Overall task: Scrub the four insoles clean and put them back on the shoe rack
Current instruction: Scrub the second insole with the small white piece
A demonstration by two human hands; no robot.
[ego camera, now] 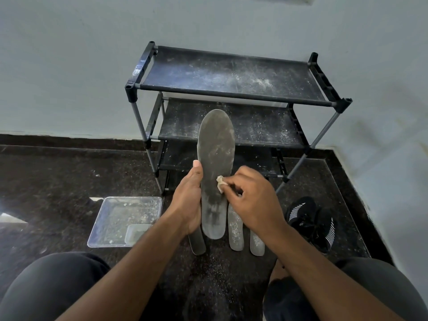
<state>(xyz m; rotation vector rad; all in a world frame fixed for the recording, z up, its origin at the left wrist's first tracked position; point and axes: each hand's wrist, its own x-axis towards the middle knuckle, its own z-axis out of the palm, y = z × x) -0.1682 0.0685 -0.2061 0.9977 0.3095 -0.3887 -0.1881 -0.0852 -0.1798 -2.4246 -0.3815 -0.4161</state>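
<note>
My left hand (188, 200) grips a dusty grey insole (216, 154) at its left edge, holding it upright in front of the shoe rack (231, 93). My right hand (252, 198) pinches a small pale cloth wad (221, 183) against the insole's lower right side. Three more grey insoles lie on the dark floor beneath my hands: one at the left (197, 244), one in the middle (235, 230) and one at the right (257, 245), each partly hidden.
The black three-tier rack stands against a pale wall, its shelves speckled with white dust. A clear plastic tray (125, 222) with residue sits on the floor at the left. A black shoe with white stripes (312, 222) lies at the right. My knees frame the bottom.
</note>
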